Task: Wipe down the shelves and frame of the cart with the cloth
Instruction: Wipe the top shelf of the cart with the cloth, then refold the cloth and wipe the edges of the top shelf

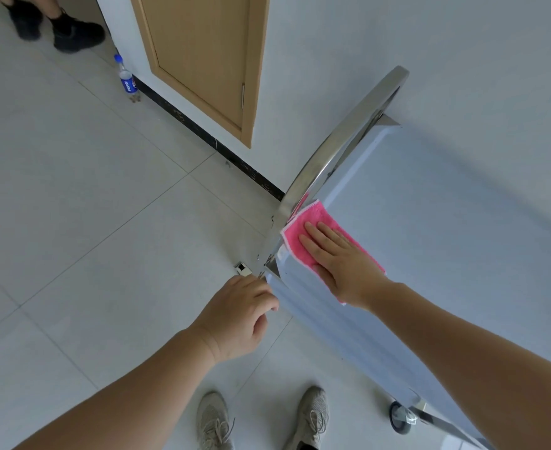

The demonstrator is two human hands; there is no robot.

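Flat and unclenched, our right hand [339,261] had no grip on the pink cloth [313,228] at all: straight fingers pressed it against the top shelf [430,222] of the cart, at the corner just beside the steel handle [342,138]. Our left hand [238,316] hung with fingers loosely curled, holding nothing, its fingertips touching the shelf's near edge. Nearest us, our two grey sneakers [212,420] stood on the pale tiled floor [82,222], and a cart wheel [401,417] showed beneath the right forearm. Farther off, a cola bottle [127,80] stood on the floor beside the wall, near a wooden door [202,56]. Beyond it we saw another person's black shoes [72,32].
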